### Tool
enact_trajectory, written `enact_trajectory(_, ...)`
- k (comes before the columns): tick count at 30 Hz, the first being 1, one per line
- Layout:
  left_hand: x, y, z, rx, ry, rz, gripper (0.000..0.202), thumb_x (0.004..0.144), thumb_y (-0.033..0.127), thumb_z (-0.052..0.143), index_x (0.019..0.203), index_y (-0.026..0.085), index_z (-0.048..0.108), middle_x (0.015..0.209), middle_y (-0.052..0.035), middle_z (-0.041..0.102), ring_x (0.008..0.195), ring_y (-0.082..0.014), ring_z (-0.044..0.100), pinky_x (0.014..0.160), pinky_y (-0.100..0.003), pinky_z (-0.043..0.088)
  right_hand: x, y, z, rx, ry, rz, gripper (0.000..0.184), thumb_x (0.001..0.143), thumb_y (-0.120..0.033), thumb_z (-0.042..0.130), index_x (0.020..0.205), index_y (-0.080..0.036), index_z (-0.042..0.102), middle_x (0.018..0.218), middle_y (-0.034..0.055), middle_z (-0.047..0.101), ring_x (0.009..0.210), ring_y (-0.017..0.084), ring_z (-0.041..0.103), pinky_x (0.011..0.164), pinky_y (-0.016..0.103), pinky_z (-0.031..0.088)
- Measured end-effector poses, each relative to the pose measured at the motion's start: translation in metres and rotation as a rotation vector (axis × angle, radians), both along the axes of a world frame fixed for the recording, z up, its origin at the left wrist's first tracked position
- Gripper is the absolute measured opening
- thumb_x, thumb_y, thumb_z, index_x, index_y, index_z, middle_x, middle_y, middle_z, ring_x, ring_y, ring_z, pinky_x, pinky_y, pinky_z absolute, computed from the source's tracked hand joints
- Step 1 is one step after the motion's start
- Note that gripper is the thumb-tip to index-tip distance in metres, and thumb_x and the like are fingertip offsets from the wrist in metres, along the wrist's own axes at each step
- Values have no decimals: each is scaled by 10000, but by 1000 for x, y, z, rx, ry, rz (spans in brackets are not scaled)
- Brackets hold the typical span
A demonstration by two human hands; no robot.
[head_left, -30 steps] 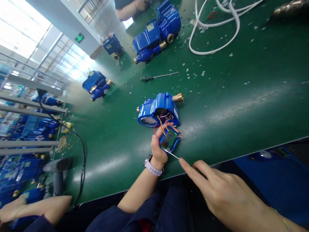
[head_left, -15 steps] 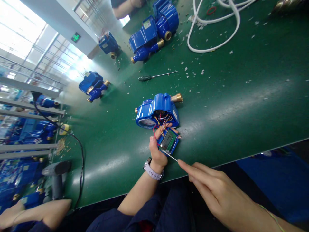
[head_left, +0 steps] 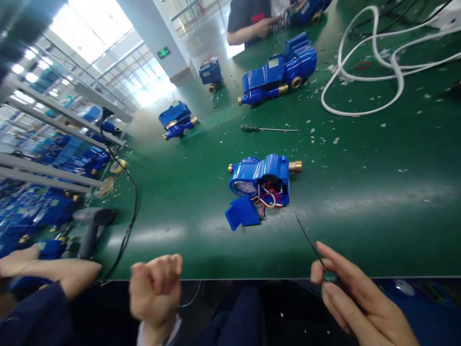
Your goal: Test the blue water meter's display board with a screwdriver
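Observation:
A blue water meter (head_left: 261, 174) with brass ends lies in the middle of the green table (head_left: 360, 192), its housing open and coloured wires (head_left: 268, 199) spilling out. Its blue cover piece (head_left: 240, 214) lies flat in front of it, joined by the wires. My right hand (head_left: 355, 300) is closed on a thin screwdriver (head_left: 309, 240) whose tip points toward the meter, a short way off it. My left hand (head_left: 155, 287) hovers at the table's front edge, curled into a fist, touching nothing that shows.
A second screwdriver (head_left: 268, 129) lies beyond the meter. Other blue meters (head_left: 279, 72) (head_left: 177, 118) (head_left: 211, 72), a white hose (head_left: 378, 67) and scattered chips are on the table. A grey scanner (head_left: 90, 226) with a black cable stands left. Another person's arm (head_left: 46, 271) rests lower left; a co-worker (head_left: 252, 21) works at the far end.
My left hand let go of the cover piece, which now lies on the table, and drew back to the edge. My right hand pulled the screwdriver away. The camera view shifted.

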State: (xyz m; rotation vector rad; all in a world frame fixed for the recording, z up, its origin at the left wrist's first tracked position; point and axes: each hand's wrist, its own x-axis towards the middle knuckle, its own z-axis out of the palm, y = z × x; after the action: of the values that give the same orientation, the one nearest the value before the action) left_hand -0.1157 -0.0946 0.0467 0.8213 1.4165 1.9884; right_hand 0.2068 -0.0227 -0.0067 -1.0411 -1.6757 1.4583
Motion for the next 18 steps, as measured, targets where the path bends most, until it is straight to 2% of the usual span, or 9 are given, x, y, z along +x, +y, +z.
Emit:
enact_trajectory(2,42,20,-14,-96,-243,-206,697,957,572,508,480,159,212,421,46,163,384,-72,229,481,-215,394,-3,-5,0,-3,60,-24,387,1139,-287,365,1511,-388,382,1090,29,574,515,54,491,511,110,496)
enact_trajectory(3,61,29,-17,-179,-453,-304,691,953,585,515,510,160,197,450,60,136,398,-60,186,491,-201,388,-4,-6,2,43,49,-35,368,1136,-269,366,1485,-375,416,1095,30,562,510,54,485,511,119,500)
enact_trajectory(5,90,43,-18,-287,-799,-478,649,958,611,485,543,164,264,479,73,184,402,-48,202,534,-206,415,-7,-5,6,212,-61,-68,300,1121,-260,391,1384,-336,514,1090,29,561,636,84,576,600,129,534)
enact_trajectory(8,113,52,-15,-423,-1129,-511,687,1008,656,192,709,139,531,605,-11,489,533,-116,527,672,-289,501,-13,-2,11,434,-230,-132,225,1097,-318,446,1294,-281,549,1152,47,566,1008,157,616,782,154,552)
enact_trajectory(10,118,51,-14,-497,-1219,-504,742,1007,657,116,878,123,616,815,-86,643,769,-189,666,764,-333,514,-17,-2,13,486,-258,-125,258,1098,-371,461,1315,-245,522,1165,75,547,1077,189,594,801,190,560)
enact_trajectory(12,119,48,-16,-514,-1253,-549,745,1005,661,143,979,108,641,981,-127,685,951,-228,681,828,-343,506,-21,-3,14,517,-260,-71,323,1104,-400,462,1365,-212,483,1125,94,528,976,194,614,744,215,571)
enact_trajectory(14,117,42,-19,-495,-1279,-606,751,1004,661,150,1032,101,650,1061,-135,684,1016,-227,668,863,-341,498,-26,-5,16,576,-276,-30,390,1107,-435,454,1403,-181,448,1123,112,509,912,200,610,746,249,578)
enact_trajectory(16,119,37,-22,-493,-1289,-652,746,1008,648,129,1060,116,649,1105,-123,672,1010,-196,661,895,-331,493,-32,-7,19,663,-308,-4,439,1111,-463,433,1419,-151,418,1177,141,489,969,222,592,762,264,583)
enact_trajectory(18,131,36,-26,-541,-1151,-736,705,1015,611,115,1122,148,636,1138,-112,655,1003,-183,656,951,-351,485,-41,-10,23,783,-324,12,473,1116,-479,400,1420,-116,396,1224,172,468,1084,259,554,807,293,579)
